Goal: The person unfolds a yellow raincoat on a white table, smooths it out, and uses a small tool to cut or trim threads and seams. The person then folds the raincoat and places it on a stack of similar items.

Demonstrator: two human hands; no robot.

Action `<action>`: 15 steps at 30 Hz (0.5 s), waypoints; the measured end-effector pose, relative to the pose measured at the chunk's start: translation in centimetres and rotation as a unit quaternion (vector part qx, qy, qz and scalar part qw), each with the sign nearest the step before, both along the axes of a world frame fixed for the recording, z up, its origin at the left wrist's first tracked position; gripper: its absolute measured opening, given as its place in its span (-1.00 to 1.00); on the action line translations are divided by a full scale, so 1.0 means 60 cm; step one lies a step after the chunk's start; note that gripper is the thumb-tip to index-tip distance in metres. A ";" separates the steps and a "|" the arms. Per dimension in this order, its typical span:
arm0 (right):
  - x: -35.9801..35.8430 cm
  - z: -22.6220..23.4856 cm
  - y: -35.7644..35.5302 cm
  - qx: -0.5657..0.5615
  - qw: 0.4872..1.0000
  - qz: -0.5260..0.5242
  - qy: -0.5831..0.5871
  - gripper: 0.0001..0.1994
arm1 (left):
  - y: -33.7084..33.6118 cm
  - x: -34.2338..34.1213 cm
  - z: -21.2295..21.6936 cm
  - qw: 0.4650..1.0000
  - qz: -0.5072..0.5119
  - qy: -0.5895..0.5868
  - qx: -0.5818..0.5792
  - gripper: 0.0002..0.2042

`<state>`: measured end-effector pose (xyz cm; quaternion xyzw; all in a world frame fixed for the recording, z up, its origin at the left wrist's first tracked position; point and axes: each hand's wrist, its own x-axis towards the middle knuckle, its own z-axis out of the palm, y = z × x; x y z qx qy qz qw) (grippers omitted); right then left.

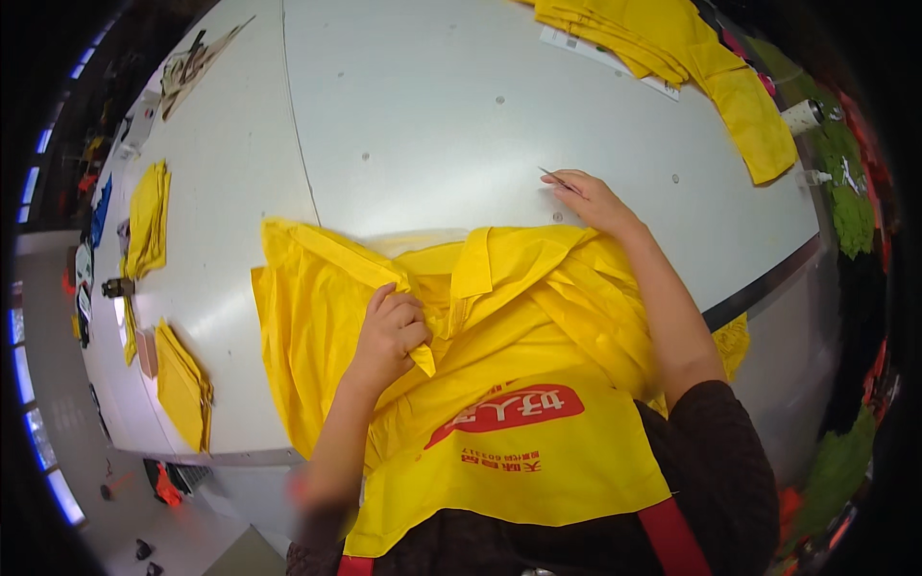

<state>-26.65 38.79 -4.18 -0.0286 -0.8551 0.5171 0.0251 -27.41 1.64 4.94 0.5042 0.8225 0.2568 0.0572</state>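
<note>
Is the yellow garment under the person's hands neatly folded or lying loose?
Loose. The yellow garment lies rumpled on the white table; the left hand pinches a bunched fold, unlike the folded yellow stack.

We count one yellow garment (pixel 538 317) spread on the one white table (pixel 423 106) in front of us, and two hands at work: our left hand (pixel 389 336) and our right hand (pixel 591 200), the right with one thin tool (pixel 555 177). Around the table lie three further groups of yellow cloth: one pile at the far right (pixel 672 48) and two stacks at the left (pixel 149 221) (pixel 182 384).
</note>
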 end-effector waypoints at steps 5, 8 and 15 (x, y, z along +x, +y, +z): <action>0.049 0.003 -0.018 0.179 0.979 0.097 -0.024 -0.82 | -0.129 0.122 -0.097 0.988 0.122 -0.003 -0.093 -0.82; 0.084 -0.003 -0.026 0.231 0.971 0.061 -0.031 -0.84 | -0.159 0.154 -0.079 0.974 0.203 -0.040 -0.093 -0.84; 0.103 0.014 -0.017 0.132 0.986 -0.104 -0.017 -0.85 | -0.179 0.184 -0.073 0.958 0.261 0.015 -0.116 -0.85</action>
